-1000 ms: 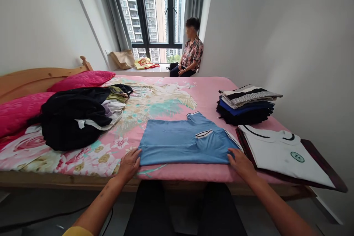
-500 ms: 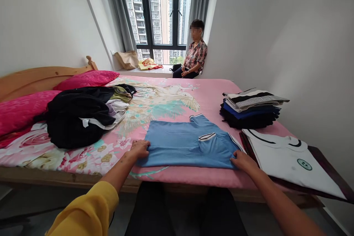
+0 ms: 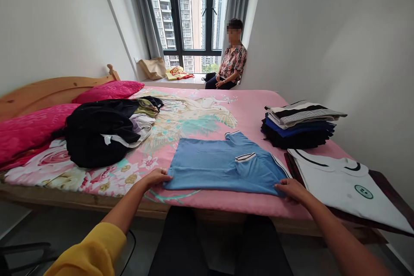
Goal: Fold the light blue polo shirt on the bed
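Note:
A blue T-shirt (image 3: 207, 159) with white-and-dark striped trim lies sideways on the bed, its near side folded over so one sleeve rests on top. The collar points right and the hem left. My left hand (image 3: 158, 177) pinches the near corner of the hem. At the near shoulder by the collar, my right hand (image 3: 289, 189) has its fingers closed on the fabric. Close to my right hand, a white T-shirt (image 3: 346, 185) with a round green patch lies flat over a dark maroon item (image 3: 384, 181).
A pink floral bed sheet (image 3: 255, 108) covers the bed. Unfolded dark clothes (image 3: 97, 133) are heaped at left beside pink pillows (image 3: 110, 90). A stack of folded clothes (image 3: 300, 127) stands at right. A person (image 3: 231, 60) sits by the window, near a paper bag (image 3: 153, 68).
My left hand has shifted from the shirt's hem edge down to its near corner. My right hand stays at the shoulder. The whole view has turned slightly.

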Demonstrator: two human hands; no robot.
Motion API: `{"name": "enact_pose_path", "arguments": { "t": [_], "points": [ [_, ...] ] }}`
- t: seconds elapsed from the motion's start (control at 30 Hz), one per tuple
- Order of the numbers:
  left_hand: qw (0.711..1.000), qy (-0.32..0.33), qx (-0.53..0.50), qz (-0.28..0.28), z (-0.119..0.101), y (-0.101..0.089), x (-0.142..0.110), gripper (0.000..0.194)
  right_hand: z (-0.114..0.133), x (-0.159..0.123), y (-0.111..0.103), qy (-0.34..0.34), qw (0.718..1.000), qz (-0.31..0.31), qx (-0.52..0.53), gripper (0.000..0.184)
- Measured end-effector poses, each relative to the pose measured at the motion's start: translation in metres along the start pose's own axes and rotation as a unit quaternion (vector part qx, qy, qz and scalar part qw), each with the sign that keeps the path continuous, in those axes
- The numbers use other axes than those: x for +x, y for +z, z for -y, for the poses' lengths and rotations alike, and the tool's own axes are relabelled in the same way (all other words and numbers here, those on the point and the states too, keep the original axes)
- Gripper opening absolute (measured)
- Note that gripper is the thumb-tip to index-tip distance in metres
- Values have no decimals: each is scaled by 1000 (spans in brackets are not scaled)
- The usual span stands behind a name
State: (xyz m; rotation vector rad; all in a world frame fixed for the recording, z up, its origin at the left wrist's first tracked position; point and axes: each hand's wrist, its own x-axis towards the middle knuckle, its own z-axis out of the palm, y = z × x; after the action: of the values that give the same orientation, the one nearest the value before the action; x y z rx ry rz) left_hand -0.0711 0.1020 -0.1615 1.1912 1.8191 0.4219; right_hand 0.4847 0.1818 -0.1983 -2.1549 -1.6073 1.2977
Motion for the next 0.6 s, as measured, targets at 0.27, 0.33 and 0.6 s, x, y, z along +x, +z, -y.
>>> {"name": "enact_pose_path", "arguments": {
  "t": [0.27,0.33,0.6],
  "points": [
    [998,-14,-63,24,8,15,-16,53,0,-15,7,-5,996,-24,91,27],
    [997,-20,-69,8,6,19,-15,54,2,-16,8,-9,994,-27,104,28],
    [997,-20,-50,-58,-2,27,-10,46,1,-13,9,-34,995,-71,64,28]
  ]
}}
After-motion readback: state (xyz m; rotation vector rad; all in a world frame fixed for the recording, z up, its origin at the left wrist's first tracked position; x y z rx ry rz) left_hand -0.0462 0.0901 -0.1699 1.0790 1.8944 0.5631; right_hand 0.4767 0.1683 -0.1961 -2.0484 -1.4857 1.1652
